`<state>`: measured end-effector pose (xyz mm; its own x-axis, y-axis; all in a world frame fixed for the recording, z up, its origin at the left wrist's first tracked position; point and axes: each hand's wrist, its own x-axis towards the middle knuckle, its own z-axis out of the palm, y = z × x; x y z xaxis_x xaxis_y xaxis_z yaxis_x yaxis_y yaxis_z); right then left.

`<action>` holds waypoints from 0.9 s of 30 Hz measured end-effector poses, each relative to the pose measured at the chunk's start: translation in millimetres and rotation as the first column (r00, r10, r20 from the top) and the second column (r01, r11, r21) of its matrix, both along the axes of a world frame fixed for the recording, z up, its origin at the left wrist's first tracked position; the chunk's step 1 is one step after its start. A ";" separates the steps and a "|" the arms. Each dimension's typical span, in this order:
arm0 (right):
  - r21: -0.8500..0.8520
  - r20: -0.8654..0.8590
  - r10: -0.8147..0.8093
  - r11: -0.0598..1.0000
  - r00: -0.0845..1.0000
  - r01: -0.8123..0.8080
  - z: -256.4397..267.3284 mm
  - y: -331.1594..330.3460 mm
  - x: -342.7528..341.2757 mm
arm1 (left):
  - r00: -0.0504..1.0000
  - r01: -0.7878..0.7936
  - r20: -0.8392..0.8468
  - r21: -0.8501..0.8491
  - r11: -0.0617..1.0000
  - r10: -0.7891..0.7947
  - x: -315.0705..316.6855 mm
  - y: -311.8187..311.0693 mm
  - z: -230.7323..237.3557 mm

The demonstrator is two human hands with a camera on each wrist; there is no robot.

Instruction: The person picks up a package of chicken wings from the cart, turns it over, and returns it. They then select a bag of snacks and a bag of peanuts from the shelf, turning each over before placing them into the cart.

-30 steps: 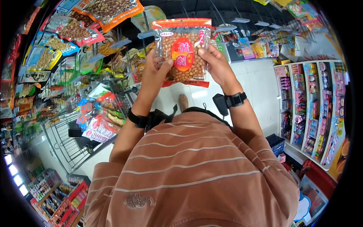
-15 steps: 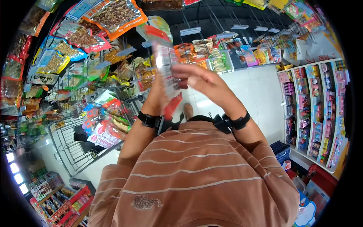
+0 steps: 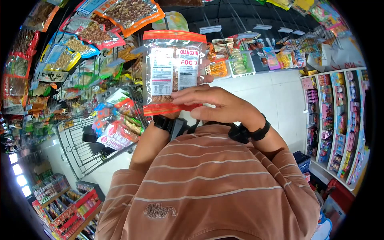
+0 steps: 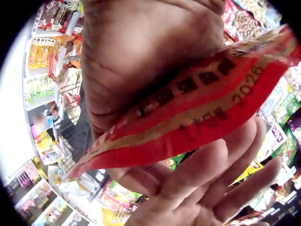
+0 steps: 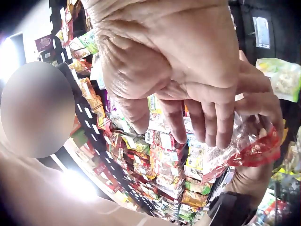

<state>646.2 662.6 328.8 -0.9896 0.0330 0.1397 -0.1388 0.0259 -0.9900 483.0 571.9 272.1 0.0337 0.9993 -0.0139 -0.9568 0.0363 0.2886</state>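
A clear, red-edged bag of peanuts (image 3: 176, 42) is held up with its printed back label facing the person. The left hand (image 4: 150, 47) grips the bag from behind; most of it is hidden in the head view. In the right wrist view, its fingers (image 5: 258, 103) curl round the bag's edge. The right hand (image 3: 220, 102) lies across the lower front of the bag, fingers extended over the label's bottom and the red seal. Its palm and straight, slightly spread fingers show in the right wrist view.
A wire shopping cart (image 3: 74, 154) with several snack packs (image 3: 120, 124) stands at the left. Bags of nuts (image 3: 128, 16) hang on hooks at the upper left. Trays of snacks (image 3: 242, 64) line the shelf ahead, and a white display rack (image 3: 320, 120) stands at the right.
The bag has turned from its front face, held at both sides, to its back label. The right hand has let go of the side and moved across the lower front.
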 end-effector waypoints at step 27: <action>-0.185 0.637 -0.457 0.691 0.621 0.699 -144.9 81.9 16.2 | 0.598 -0.419 -0.799 -0.381 0.824 -0.066 -15.6 35.7 -134.7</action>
